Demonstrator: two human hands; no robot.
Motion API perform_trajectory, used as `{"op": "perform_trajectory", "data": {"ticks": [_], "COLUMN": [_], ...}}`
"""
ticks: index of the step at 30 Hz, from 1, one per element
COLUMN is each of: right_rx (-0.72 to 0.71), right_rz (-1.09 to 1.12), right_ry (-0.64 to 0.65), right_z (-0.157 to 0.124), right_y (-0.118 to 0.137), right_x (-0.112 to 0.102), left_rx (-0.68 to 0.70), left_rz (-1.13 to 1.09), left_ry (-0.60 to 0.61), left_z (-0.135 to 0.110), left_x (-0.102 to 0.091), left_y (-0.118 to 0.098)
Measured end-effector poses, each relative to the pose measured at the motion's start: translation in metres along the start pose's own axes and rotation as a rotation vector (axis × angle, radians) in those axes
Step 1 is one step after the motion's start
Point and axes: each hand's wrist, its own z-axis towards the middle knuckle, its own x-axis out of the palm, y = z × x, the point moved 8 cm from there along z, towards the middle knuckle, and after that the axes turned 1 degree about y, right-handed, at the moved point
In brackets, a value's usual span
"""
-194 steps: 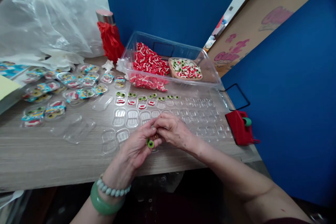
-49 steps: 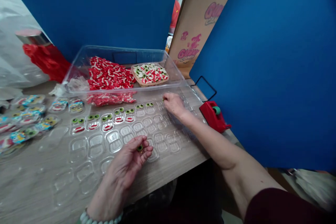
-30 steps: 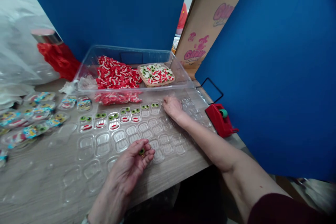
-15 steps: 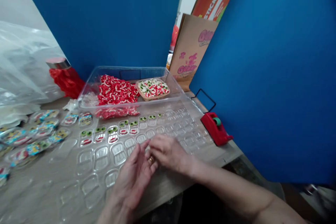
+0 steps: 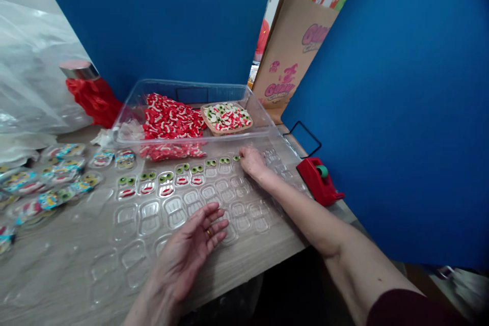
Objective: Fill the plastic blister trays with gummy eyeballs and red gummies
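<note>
My right hand (image 5: 252, 162) reaches to the back row of clear plastic trays, fingers pinched; whatever is between the fingertips is hidden. Right beside those fingertips is a green gummy eye (image 5: 236, 158) in a tray. My left hand (image 5: 196, 244) hovers over the nearer trays, palm turned sideways and fingers spread, with a ring on one finger; nothing shows in it. Along the back row, several trays hold pairs of green gummy eyes (image 5: 127, 181). Those toward the left also have red gummy lips (image 5: 166, 191). An unfilled clear tray (image 5: 174, 212) lies in front.
Behind the trays stands a clear bin (image 5: 128, 107) with red-and-white gummies (image 5: 171, 119) and a small tub (image 5: 227, 130) of mixed pieces. Packed candies (image 5: 57, 181) lie left. A red tape dispenser (image 5: 319, 183) sits right, near blue panels (image 5: 401, 112) and a cardboard box (image 5: 280, 71).
My hands were together over the front trays. The right one has moved away to the back row, while the left has stayed near and its fingers have spread.
</note>
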Motion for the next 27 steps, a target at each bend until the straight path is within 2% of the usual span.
{"op": "perform_trajectory", "data": {"ticks": [7,20,27], "right_rx": [-0.029,-0.210,-0.236], "right_rz": [-0.098,-0.059,-0.075], "right_ry": [0.058,0.015,0.037], "right_z": [-0.002,0.002,0.001], "right_y": [-0.001,0.002,0.006], "right_x": [0.005,0.013,0.014], "left_rx": [-0.005,0.004,0.003], "left_rz": [-0.031,-0.040,-0.043], "left_ry": [-0.014,-0.020,-0.039], "left_z": [0.000,-0.003,-0.003], "left_x": [-0.004,-0.010,-0.009], "left_y": [-0.002,-0.001,0.000]}}
